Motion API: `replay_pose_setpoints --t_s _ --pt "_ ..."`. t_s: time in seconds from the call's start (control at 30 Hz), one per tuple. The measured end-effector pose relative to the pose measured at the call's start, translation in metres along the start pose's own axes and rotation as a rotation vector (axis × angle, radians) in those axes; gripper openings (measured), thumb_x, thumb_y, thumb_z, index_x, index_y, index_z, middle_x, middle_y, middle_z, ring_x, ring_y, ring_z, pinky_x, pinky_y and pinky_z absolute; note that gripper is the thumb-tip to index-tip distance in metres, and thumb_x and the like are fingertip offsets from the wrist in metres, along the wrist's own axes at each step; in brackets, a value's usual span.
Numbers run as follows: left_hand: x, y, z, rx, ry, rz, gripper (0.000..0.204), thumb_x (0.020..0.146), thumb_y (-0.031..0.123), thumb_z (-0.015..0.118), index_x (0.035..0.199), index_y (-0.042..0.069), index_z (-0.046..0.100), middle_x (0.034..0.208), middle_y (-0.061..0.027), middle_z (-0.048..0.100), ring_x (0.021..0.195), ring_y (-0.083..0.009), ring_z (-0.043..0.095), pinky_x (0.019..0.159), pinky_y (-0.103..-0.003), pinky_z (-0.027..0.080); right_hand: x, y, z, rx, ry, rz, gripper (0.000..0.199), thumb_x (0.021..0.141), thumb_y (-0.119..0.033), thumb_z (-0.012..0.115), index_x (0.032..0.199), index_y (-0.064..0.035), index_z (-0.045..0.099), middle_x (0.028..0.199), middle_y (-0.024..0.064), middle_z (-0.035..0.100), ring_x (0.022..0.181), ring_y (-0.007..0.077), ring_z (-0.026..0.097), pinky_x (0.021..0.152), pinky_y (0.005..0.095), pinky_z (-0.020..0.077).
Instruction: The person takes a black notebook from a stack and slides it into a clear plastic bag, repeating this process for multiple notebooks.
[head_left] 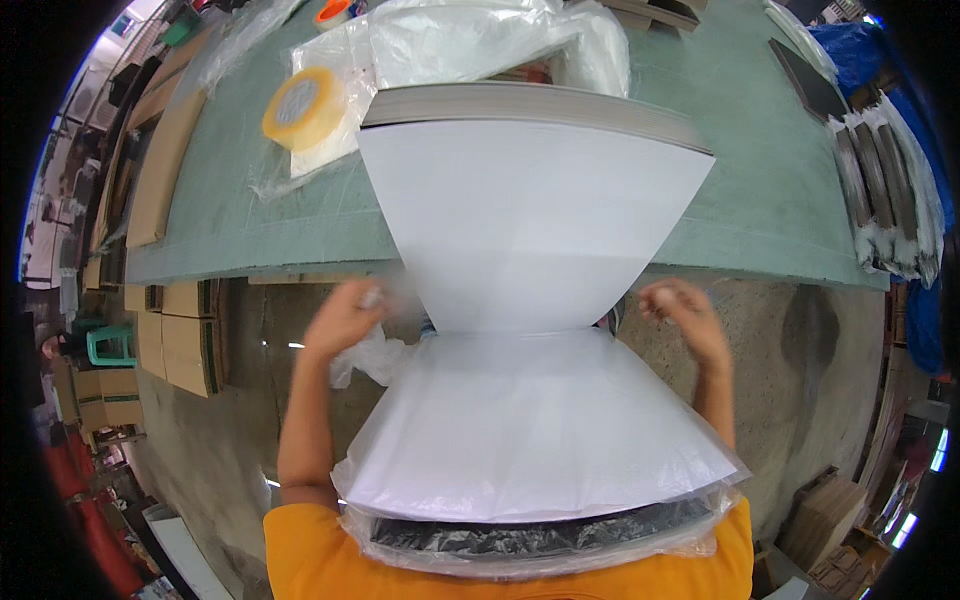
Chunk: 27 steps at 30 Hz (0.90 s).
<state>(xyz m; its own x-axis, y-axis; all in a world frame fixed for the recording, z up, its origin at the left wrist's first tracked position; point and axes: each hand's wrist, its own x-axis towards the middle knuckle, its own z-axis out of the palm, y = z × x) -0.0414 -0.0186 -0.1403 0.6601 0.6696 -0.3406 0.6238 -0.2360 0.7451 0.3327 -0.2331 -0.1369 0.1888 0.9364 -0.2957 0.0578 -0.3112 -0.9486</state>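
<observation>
A large white-faced panel or stack (pixel 530 210) leans over the table edge, its far end showing a thick layered grey-brown edge. Its near part, against my chest, lies inside a clear plastic bag (pixel 540 430), with a black strip visible at the near end. My left hand (pixel 350 315) is beside the left edge with fingers curled, smeared by motion; something small and whitish shows at its fingertips. A crumpled clear plastic piece (pixel 375 357) hangs by that wrist. On the opposite side, my right hand (pixel 680 308) is closed beside the right edge; what its fingers hold cannot be made out.
The green table (pixel 770 190) bears a roll of clear tape (pixel 300 110), an orange roll (pixel 333 14) and crumpled plastic sheeting (pixel 480 45). Plastic-wrapped dark panels (pixel 885 190) stand at the right. Cardboard boxes (pixel 180 335) and a green stool (pixel 110 345) are on the left floor.
</observation>
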Motion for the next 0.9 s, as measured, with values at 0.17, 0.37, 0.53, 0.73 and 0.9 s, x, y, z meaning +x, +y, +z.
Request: replay_pose_setpoints --t_s 0.17,0.37,0.53,0.73,0.9 --pt "-0.047 0.131 -0.036 -0.170 -1.193 0.742 0.027 0.074 0.007 0.052 0.101 0.004 0.055 0.084 -0.0090 0.053 0.069 -0.0261 0.055 0.062 -0.032 0.046 -0.035 -0.093 0.055 0.067 -1.252 -0.646 0.055 0.087 -0.039 0.040 0.120 0.0049 0.040 0.123 0.0245 0.040 0.119 0.0324 0.035 0.097 0.0467 0.0268" --pt "-0.020 0.024 0.111 0.047 -0.514 0.260 0.023 0.071 0.005 0.055 0.094 0.003 0.050 0.094 -0.0143 0.053 0.089 -0.0299 0.052 0.077 -0.037 0.041 -0.019 0.040 0.104 -0.531 -0.921 -0.199 0.060 0.088 -0.046 0.030 0.132 -0.0061 0.024 0.138 0.0166 0.018 0.127 0.0312 0.018 0.102 0.0476 0.0116" --pt "0.048 -0.032 0.161 0.055 -0.213 0.392 0.012 0.076 0.010 0.054 0.085 0.002 0.054 0.079 -0.0138 0.058 0.071 -0.0291 0.056 0.063 -0.035 0.045 0.023 0.075 0.117 -0.667 -0.744 -0.059 0.064 0.086 -0.050 0.034 0.129 -0.0031 0.031 0.132 0.0197 0.029 0.124 0.0296 0.026 0.101 0.0416 0.0199" --pt "0.063 0.125 0.082 -0.253 0.059 0.373 0.029 0.087 0.027 0.045 0.080 0.000 0.055 0.065 -0.0067 0.054 0.061 -0.0154 0.052 0.057 -0.028 0.043 0.059 -0.005 0.107 0.166 -0.426 0.100 0.040 0.079 -0.027 0.060 0.104 0.0032 0.053 0.093 0.0128 0.059 0.084 0.0142 0.054 0.074 0.0275 0.0419" --pt "0.046 0.145 -0.012 -0.578 0.119 0.134 0.040 0.088 0.036 0.042 0.077 0.000 0.054 0.068 -0.0042 0.052 0.061 -0.0126 0.049 0.057 -0.025 0.041 0.043 -0.050 0.069 -0.101 -0.718 -0.085 0.025 0.070 -0.015 0.068 0.086 0.0012 0.057 0.081 0.0051 0.061 0.076 0.0111 0.053 0.070 0.0260 0.0432"
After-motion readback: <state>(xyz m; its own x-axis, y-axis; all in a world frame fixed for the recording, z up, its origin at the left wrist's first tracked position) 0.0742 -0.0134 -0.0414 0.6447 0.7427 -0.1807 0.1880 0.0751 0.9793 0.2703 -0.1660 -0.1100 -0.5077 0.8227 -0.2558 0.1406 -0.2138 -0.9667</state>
